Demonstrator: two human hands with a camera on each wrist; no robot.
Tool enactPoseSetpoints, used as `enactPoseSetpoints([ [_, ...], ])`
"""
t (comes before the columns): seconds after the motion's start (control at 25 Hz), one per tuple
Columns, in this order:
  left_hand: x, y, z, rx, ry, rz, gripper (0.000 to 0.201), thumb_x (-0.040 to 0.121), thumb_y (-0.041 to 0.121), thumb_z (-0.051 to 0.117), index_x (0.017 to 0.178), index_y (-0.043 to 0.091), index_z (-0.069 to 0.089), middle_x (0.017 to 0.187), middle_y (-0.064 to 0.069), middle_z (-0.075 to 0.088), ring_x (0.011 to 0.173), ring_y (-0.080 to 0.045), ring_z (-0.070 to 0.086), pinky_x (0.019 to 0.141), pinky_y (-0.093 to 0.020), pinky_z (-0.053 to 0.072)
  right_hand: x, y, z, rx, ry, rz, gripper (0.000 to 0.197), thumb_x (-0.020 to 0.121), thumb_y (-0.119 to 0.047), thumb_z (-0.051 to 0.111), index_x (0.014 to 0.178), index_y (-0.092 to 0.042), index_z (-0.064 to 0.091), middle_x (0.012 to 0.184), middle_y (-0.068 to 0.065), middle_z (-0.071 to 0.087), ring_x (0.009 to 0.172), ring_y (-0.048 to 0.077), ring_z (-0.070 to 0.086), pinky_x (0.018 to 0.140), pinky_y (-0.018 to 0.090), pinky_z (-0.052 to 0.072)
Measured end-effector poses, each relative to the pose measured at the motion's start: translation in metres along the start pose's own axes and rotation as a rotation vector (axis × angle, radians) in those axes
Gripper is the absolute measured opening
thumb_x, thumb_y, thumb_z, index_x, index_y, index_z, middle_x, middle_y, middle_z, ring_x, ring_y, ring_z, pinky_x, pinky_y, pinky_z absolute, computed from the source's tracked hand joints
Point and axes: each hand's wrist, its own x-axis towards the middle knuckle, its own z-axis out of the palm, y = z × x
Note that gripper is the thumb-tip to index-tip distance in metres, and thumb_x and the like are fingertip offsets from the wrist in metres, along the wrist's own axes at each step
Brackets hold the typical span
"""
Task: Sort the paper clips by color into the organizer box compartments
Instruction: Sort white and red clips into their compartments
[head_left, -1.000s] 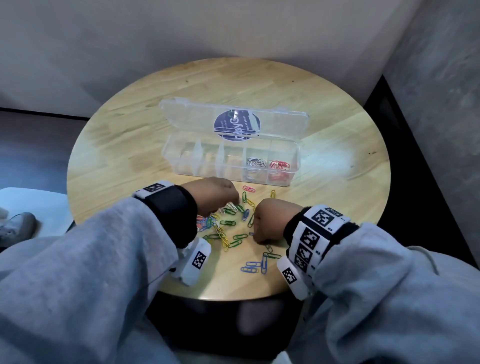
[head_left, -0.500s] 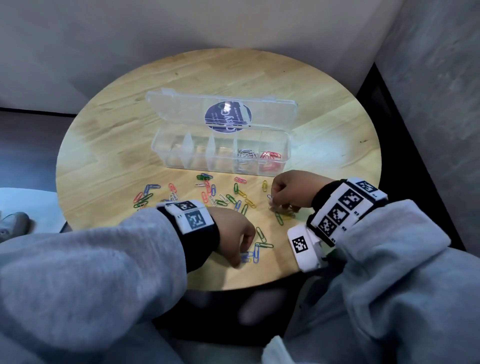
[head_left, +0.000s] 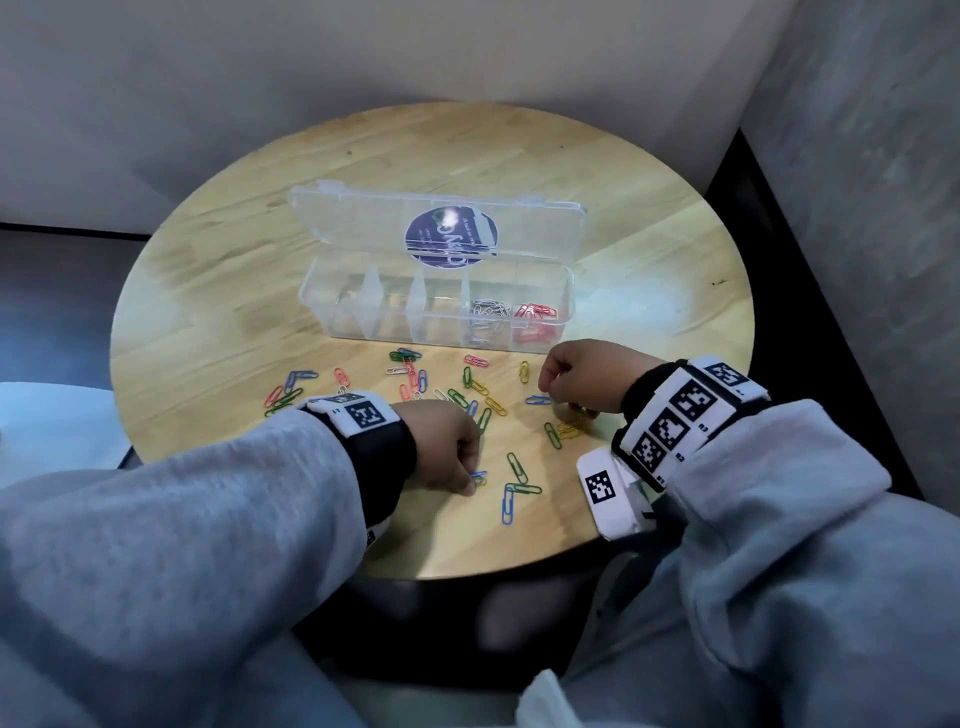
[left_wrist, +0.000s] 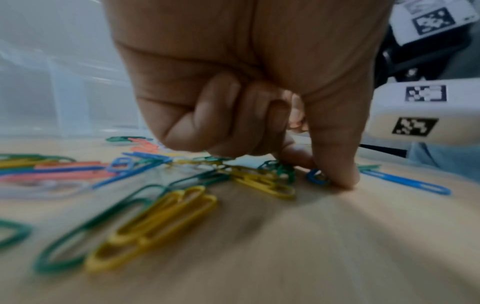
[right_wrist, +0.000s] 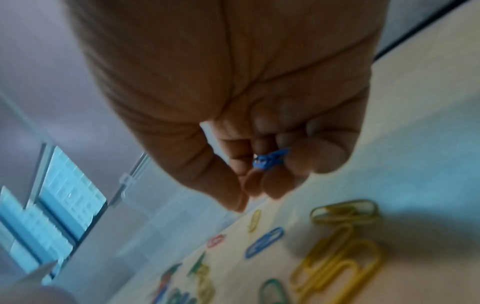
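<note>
Head view: a round wooden surface (head_left: 260, 291) is seen carrying a clear organizer box (head_left: 439, 306) with its lid (head_left: 363, 223) folded back. Silver paper clips (head_left: 488, 310) are lodged in the second compartment from the right, and red paper clips (head_left: 535, 314) in the rightmost; the other compartments cannot be read with certainty. Loose paper clips (head_left: 467, 387) of mixed colours are scattered on the surface between the box and the near edge.

The left hand (head_left: 447, 452) is lowered to the surface near the front edge. In the left wrist view its thumb (left_wrist: 335, 156) is pressed down against a blue clip (left_wrist: 315, 177), with the other fingers curled under; whether the clip is actually pinched cannot be told. Yellow and green clips (left_wrist: 145, 224) lie just beside it.

The right hand (head_left: 582, 376) is held above the surface, just in front of the box's right end. In the right wrist view a blue bundle of clips (right_wrist: 269, 159) is gripped within its curled fingers (right_wrist: 322, 152). Beneath it, yellow clips (right_wrist: 340, 253) and one blue clip on the surface (right_wrist: 263, 242) are visible.

Marker-tagged wristbands (head_left: 680, 410) are worn on both grey sleeves.
</note>
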Motion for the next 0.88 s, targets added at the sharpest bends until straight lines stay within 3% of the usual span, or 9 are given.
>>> enactPoseSetpoints([
  [0.16, 0.001, -0.007, -0.009, -0.138, 0.007, -0.024, 0.021, 0.075, 0.032, 0.075, 0.066, 0.023, 0.057, 0.058, 0.011, 0.054, 0.054, -0.003, 0.047, 0.055, -0.02, 0.036, 0.001, -0.002, 0.003, -0.272, 0.056, -0.022, 0.013, 0.08, -0.011, 0.061, 0.086, -0.021, 0.056, 0.069, -0.008, 0.052, 0.063, 0.012, 0.05, 0.051, 0.022, 0.038],
  [0.36, -0.004, -0.014, -0.028, -0.324, 0.05, -0.043, 0.023, 0.076, 0.023, 0.073, 0.063, 0.021, 0.054, 0.055, 0.011, 0.053, 0.052, -0.005, 0.045, 0.05, -0.018, 0.036, 0.008, -0.006, 0.009, -0.419, 0.033, -0.04, 0.008, 0.082, -0.01, 0.058, 0.088, -0.014, 0.063, 0.089, 0.003, 0.063, 0.079, 0.019, 0.055, 0.052, 0.02, 0.037],
  [0.48, -0.008, -0.016, -0.035, -0.601, 0.041, -0.019, 0.03, 0.078, 0.008, 0.072, 0.06, 0.017, 0.049, 0.051, 0.008, 0.048, 0.041, -0.003, 0.038, 0.039, -0.011, 0.031, 0.009, -0.006, 0.01, -0.446, -0.024, -0.05, 0.004, 0.082, -0.013, 0.058, 0.078, -0.013, 0.059, 0.077, 0.003, 0.059, 0.071, 0.019, 0.052, 0.052, 0.022, 0.038],
  [0.64, -0.012, -0.019, -0.038, -0.918, 0.035, -0.019, 0.031, 0.082, -0.008, 0.062, 0.064, 0.012, 0.046, 0.046, 0.004, 0.047, 0.032, -0.001, 0.038, 0.033, -0.009, 0.029, 0.004, -0.004, 0.004, -0.317, -0.081, -0.092, 0.018, 0.078, -0.012, 0.063, 0.064, -0.018, 0.054, 0.063, -0.004, 0.056, 0.061, 0.014, 0.051, 0.054, 0.023, 0.04],
  [0.76, -0.012, -0.023, -0.038, -1.104, 0.017, -0.063, 0.026, 0.087, -0.011, 0.049, 0.076, 0.012, 0.054, 0.046, 0.002, 0.052, 0.035, -0.003, 0.044, 0.036, -0.01, 0.032, 0.0, -0.003, 0.005, -0.066, -0.162, -0.149, 0.017, 0.079, -0.005, 0.063, 0.074, -0.021, 0.057, 0.062, -0.002, 0.058, 0.053, 0.012, 0.052, 0.054, 0.023, 0.04],
  [0.88, -0.011, -0.025, -0.034, -1.175, -0.01, -0.12, 0.032, 0.09, -0.006, 0.034, 0.079, 0.009, 0.059, 0.048, 0.0, 0.047, 0.035, -0.005, 0.043, 0.038, -0.013, 0.03, -0.004, -0.004, 0.013, 0.08, -0.273, -0.141, 0.028, 0.083, 0.004, 0.049, 0.08, -0.02, 0.063, 0.065, 0.005, 0.055, 0.051, 0.014, 0.052, 0.053, 0.021, 0.045],
])
